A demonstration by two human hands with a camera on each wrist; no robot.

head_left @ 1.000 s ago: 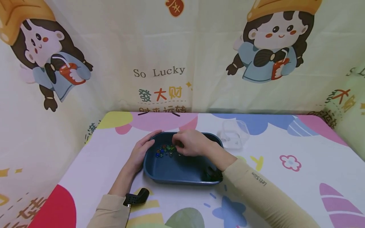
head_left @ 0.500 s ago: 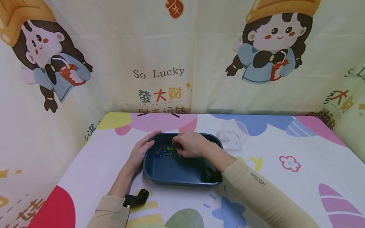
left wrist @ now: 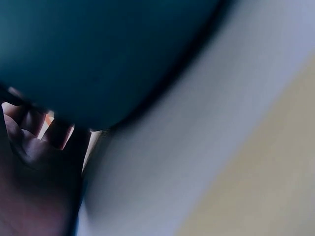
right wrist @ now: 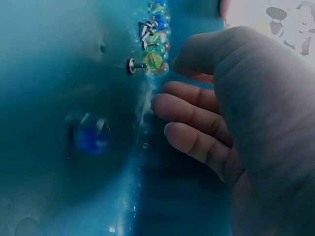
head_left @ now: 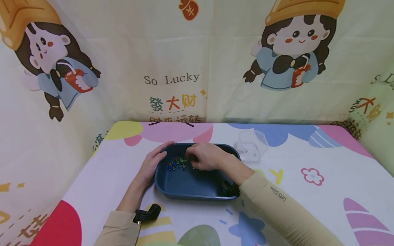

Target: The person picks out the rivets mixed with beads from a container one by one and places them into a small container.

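Note:
A dark blue tray [head_left: 197, 186] stands on the table in the head view. My left hand [head_left: 150, 163] grips its left end, thumb at the rim and fingers along the outside. In the left wrist view, several fingers [left wrist: 32, 128] show beyond the tray wall [left wrist: 98, 59]. Inside the tray, my right hand [head_left: 207, 156] hovers or rests by glass marbles [head_left: 178, 160], fingers loosely bent. Its thumb tip is beside the row of marbles [right wrist: 156, 54]; the index fingertip is hidden and nothing shows held. Small metal flat-headed pins [right wrist: 137, 66] lie among them. A blue marble [right wrist: 92, 135] appears blurred, apart from the row.
Clear plastic containers [head_left: 252, 147] stand behind the tray's right end. A black wrist device [head_left: 149, 212] is on the left wrist; another dark one [head_left: 230, 188] hangs over the tray's right front corner. A printed cloth backdrop [head_left: 172, 61] rises behind the patterned table [head_left: 295, 201].
Both hands and the tray keep almost the same place. The whole head view shifts down slightly from the first frame. No marble visibly leaves the group in the head view.

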